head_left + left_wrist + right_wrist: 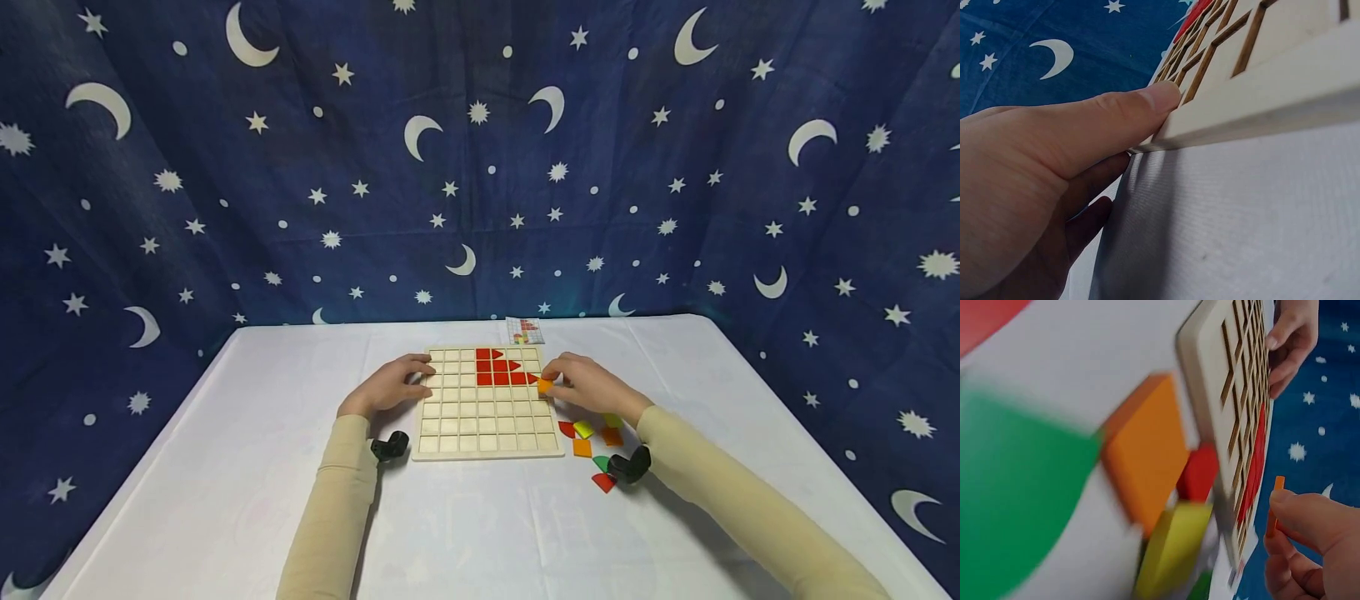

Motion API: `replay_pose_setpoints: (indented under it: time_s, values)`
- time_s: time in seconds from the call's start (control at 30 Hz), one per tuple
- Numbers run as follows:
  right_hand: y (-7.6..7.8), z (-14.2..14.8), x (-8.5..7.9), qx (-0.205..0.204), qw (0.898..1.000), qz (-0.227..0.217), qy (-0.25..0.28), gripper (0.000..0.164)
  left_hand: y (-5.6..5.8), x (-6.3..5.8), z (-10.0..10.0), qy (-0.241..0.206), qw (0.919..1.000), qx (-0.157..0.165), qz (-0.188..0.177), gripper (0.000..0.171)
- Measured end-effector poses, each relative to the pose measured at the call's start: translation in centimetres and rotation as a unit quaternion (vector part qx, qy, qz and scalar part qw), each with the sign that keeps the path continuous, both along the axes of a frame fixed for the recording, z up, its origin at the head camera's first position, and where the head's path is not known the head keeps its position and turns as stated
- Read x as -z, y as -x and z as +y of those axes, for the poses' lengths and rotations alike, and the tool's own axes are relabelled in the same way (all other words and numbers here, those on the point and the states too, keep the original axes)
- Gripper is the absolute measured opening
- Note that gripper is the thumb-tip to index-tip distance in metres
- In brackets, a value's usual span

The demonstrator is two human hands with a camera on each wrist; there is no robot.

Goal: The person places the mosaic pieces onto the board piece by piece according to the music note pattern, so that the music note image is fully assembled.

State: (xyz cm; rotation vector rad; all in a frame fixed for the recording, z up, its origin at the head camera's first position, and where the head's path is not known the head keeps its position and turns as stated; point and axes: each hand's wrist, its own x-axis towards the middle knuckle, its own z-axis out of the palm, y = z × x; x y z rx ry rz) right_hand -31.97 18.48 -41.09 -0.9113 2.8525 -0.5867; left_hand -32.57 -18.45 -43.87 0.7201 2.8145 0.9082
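Note:
A wooden grid board [480,426] lies on the white table, with red square and triangular tiles [501,367] set in its far middle and right. My left hand [390,384] rests at the board's left edge; the left wrist view shows the thumb [1116,115] lying along the rim. At the board's right edge, my right hand [592,385] pinches an orange tile [545,386] between thumb and fingertips. That tile appears edge-on in the right wrist view, held upright. It overlaps the board's right column in the head view, just below a red triangle.
Loose tiles lie right of the board: orange squares [582,448], yellow pieces [583,429], red quarter-rounds [603,482] and a green one [602,463]. A small printed pattern card [524,331] sits behind the board. A dark starry curtain [480,208] hangs beyond the table.

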Motion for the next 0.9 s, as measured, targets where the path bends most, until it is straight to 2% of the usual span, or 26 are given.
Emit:
replay_pose_setpoints:
  time_s: [0.33, 0.63, 0.9]
  values:
    - [-0.3, -5.3, 0.2, -0.055, 0.997, 0.050, 0.001, 0.023, 0.0, -0.1, 0.0, 0.000, 1.0000, 0.001, -0.003, 0.043]
    - [0.1, -8.3, 0.7, -0.051, 0.997, 0.062, -0.021, 0.027, -0.1, -0.2, 0.0, -0.006, 1.0000, 0.004, -0.007, 0.043]
    - [-0.1, -8.7, 0.7, -0.052, 0.997, 0.058, -0.019, 0.025, -0.1, -0.2, 0.0, -0.005, 0.9999, 0.009, 0.010, 0.042]
